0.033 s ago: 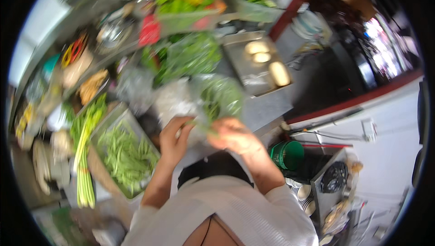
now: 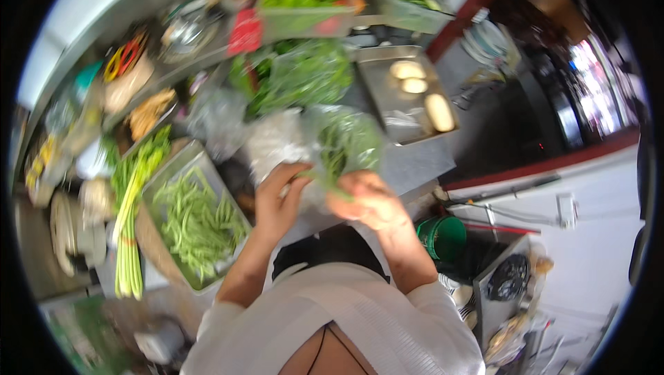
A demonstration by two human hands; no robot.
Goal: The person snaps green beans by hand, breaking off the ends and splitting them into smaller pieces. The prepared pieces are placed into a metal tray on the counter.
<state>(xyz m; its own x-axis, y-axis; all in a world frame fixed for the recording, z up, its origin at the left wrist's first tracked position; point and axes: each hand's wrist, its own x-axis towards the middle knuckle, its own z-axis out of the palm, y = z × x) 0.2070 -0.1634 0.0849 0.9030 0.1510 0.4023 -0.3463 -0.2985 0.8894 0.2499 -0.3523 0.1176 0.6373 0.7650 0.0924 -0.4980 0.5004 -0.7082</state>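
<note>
Over the counter's front edge, my left hand [image 2: 280, 199] pinches a slim green piece between thumb and fingertips; it looks like a green bean [image 2: 310, 173]. My right hand [image 2: 371, 199] is curled close beside it, blurred, with a green end showing at its fingers. Just beyond the right hand lies a clear plastic bag [image 2: 363, 136] with green beans [image 2: 335, 150] inside. A bag of whitish contents [image 2: 277, 143] lies beyond the left hand. To the left, a rectangular tray [image 2: 155, 180] holds many short green bean pieces [image 2: 197, 226].
Celery stalks [image 2: 129, 250] lie left of the tray. Farther back are bagged leafy greens [image 2: 304, 74] and a bin of vegetables [image 2: 304, 21]. A metal tray [image 2: 384, 95] with pale peeled pieces stands at the back right. A green bucket [image 2: 443, 238] sits lower right.
The whole view has shifted slightly, so the counter and its things appear farther right. Both hands keep nearly the same pose.
</note>
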